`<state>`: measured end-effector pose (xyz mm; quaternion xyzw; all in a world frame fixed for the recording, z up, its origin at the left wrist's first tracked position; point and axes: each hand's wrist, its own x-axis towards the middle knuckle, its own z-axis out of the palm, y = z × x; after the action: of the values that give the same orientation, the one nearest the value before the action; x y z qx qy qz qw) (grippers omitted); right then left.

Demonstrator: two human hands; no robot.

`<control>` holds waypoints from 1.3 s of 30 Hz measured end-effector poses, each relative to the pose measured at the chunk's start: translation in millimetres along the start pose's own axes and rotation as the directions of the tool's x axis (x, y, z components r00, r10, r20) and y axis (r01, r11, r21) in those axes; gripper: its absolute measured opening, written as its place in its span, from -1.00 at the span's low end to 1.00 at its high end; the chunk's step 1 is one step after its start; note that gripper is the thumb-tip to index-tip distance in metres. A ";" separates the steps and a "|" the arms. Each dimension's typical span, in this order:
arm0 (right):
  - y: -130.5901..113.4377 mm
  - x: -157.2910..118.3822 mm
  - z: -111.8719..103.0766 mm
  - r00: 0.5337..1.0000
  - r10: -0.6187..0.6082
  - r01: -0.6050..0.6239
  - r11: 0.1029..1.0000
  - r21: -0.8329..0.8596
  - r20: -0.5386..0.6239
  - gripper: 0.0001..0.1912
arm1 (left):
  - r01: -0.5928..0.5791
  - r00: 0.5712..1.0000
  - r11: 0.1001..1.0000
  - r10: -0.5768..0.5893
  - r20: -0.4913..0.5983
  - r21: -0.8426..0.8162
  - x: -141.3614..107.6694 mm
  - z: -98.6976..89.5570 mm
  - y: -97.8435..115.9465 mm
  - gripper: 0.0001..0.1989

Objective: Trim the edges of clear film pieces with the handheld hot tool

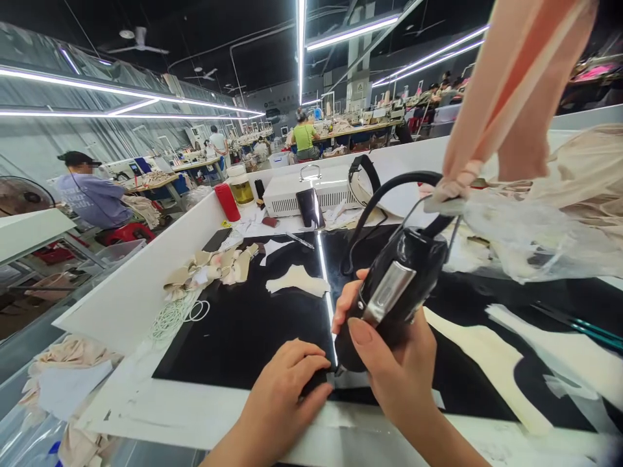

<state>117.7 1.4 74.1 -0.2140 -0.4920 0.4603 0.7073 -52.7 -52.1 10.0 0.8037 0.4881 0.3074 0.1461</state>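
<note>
My right hand (396,363) is wrapped round a black corded hand-held power tool (389,295) that looks like an electric fabric cutter, with a silver plate on its side. The tool tilts, its lower end close to the black glossy board (243,337). A knotted pink fabric strip (491,97) holds its wire hanger from above. My left hand (289,386) rests at the board's front edge, fingers curled together beside the tool's lower end; what they pinch, if anything, is hidden. Ahead of it lies a cream fabric piece (298,281).
Cream cut pieces (487,363) and teal-handled tweezers (594,334) lie to the right. Fabric scraps (214,269) and pale green cord (170,321) are on the left. Behind stand a white metal box (287,194), phone (310,209) and red cylinder (227,202). A low white wall (146,292) edges the table.
</note>
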 end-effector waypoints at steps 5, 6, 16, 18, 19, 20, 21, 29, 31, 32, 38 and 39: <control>8.6 -2.7 1.4 1.000 0.019 -0.019 1.000 0.019 0.025 -0.75 | 0.022 0.997 0.998 -0.026 -0.070 -0.062 -3.0 -2.0 0.9 -0.73; 9.4 -3.3 1.4 0.999 0.020 -0.021 1.000 0.022 0.025 -0.75 | 0.027 0.996 0.997 -0.034 -0.085 -0.078 -3.3 -2.0 1.1 -0.73; 13.6 -3.7 -2.8 0.999 0.017 -0.016 0.999 -0.034 0.047 -0.77 | 0.012 0.991 0.991 -0.029 -0.132 -0.132 -0.9 -1.1 3.8 -0.67; 12.4 -3.9 -4.7 0.998 0.024 -0.023 1.000 -0.015 0.062 -0.76 | 0.004 0.990 0.992 -0.022 -0.141 -0.122 -1.0 -0.3 3.0 -0.69; 11.5 -4.4 -5.9 0.997 0.027 -0.027 1.000 0.004 0.070 -0.74 | 0.000 0.989 0.993 -0.017 -0.145 -0.117 -1.2 0.0 2.7 -0.70; 10.3 -5.3 -7.2 0.997 0.032 -0.033 0.999 0.021 0.073 -0.71 | -0.002 0.989 0.994 -0.015 -0.147 -0.111 -1.4 0.3 2.5 -0.71; 9.2 -6.4 -8.6 0.996 0.038 -0.040 0.999 0.034 0.075 -0.69 | -0.002 0.989 0.994 -0.014 -0.147 -0.107 -1.5 0.4 2.5 -0.71; 9.0 -13.8 -9.9 0.994 0.077 -0.080 0.996 0.035 0.080 -0.71 | 0.006 0.992 0.995 -0.019 -0.127 -0.099 -0.5 2.2 2.2 -0.72; 9.2 -13.5 -7.9 0.993 0.080 -0.083 0.996 0.033 0.084 -0.69 | -0.004 0.994 0.996 -0.006 -0.109 -0.088 -0.8 3.9 1.1 -0.73; 8.5 -12.6 -7.3 0.993 0.083 -0.086 0.996 0.032 0.088 -0.68 | -0.019 0.995 0.997 0.012 -0.095 -0.077 -1.0 4.5 0.5 -0.72; -14.2 5.1 -17.1 0.995 0.038 -0.032 0.997 -0.070 0.088 -0.64 | -0.145 0.989 0.989 0.144 0.031 0.006 5.3 -4.3 -7.6 -0.71; -20.7 8.5 -20.5 0.996 0.025 -0.014 0.993 -0.118 0.090 -0.64 | -0.155 0.987 0.988 0.154 0.051 0.011 9.6 -7.8 -10.1 -0.71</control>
<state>145.9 1.8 85.3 -0.2387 -0.5479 0.4468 0.6658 -61.4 -39.4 14.0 0.8476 0.4227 0.2941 0.1281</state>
